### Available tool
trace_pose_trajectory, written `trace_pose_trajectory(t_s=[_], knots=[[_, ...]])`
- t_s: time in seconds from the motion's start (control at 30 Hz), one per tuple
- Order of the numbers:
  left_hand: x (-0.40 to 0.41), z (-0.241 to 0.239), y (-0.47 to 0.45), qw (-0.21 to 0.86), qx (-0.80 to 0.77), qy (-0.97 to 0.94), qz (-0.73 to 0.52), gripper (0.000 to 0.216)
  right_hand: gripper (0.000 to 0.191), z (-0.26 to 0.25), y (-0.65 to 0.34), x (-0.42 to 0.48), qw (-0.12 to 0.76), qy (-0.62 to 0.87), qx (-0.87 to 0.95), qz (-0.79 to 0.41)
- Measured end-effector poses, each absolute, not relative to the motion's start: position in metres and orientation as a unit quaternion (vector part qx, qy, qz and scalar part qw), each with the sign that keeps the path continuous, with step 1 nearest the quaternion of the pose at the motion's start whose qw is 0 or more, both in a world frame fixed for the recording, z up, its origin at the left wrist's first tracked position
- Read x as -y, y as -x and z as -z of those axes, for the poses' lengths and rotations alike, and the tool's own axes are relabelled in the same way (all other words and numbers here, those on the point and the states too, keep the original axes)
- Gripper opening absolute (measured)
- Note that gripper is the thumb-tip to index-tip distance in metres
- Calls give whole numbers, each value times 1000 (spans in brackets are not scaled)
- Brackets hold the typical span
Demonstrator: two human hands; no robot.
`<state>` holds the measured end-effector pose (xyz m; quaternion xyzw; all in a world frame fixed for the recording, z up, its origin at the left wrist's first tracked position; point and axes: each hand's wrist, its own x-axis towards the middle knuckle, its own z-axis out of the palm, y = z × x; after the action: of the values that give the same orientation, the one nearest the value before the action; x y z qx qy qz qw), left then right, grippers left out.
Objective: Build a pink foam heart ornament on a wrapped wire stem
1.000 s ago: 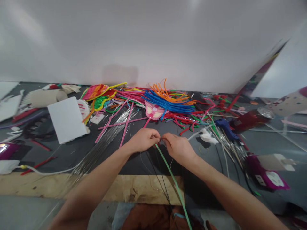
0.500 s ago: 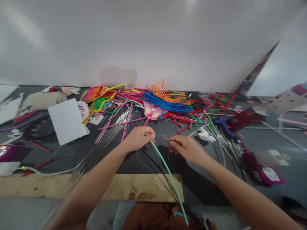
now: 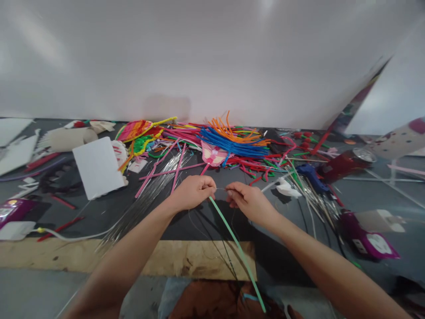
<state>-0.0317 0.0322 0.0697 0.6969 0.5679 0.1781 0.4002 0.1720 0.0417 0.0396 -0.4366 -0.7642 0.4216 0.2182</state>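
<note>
The left hand [image 3: 193, 193] is curled closed, with its fingers pinched around the upper end of a narrow, smooth green plastic strip [image 3: 237, 250]. The strip runs down and away from that hand in a long, gentle curve, past the table's front edge. A hair-thin metal wire [image 3: 221, 189] stretches across the small gap between the hands. The right hand [image 3: 250, 204] pinches this wire between thumb and fingertips, while its other fingers curl loosely. More thin dark wires trail below the hands.

The landmark is a tangled heap of bendy strips [image 3: 232, 153] in blue, orange, pink, red and green, lying on a dark tabletop [image 3: 285, 261]. Just in front of the heap, toward the hands, lie long pink sticks. To its left are a fanned bundle of fine silver wires [image 3: 142, 208], a flat white board [image 3: 98, 167] and a rolled tube of beige card [image 3: 68, 138]. To its right are a blue glue gun [image 3: 312, 177] and a dark red can [image 3: 345, 166] lying on its side. Farther right and nearer the person sits a glossy magenta-and-white object [image 3: 368, 239].
</note>
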Motion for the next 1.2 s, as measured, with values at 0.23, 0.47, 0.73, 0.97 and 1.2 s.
trace_pose_trajectory(t_s=[0.23,0.47,0.73,0.97,1.2], knots=[[-33,-66,31,418,-548,-703,-174,14,17,-35,-166,-38,207,461,791,-344],[-38,-72,21,374,-544,-739,-138,20,17,-34,-163,-37,189,475,794,-328],[-42,-67,15,359,-550,-734,-175,16,22,-30,-173,-37,241,416,619,-622],[-44,-59,19,380,-574,-695,-209,15,36,-31,-182,-29,280,403,409,-769],[-41,-60,16,340,-592,-699,-214,15,33,-26,-163,-19,347,391,312,-793]])
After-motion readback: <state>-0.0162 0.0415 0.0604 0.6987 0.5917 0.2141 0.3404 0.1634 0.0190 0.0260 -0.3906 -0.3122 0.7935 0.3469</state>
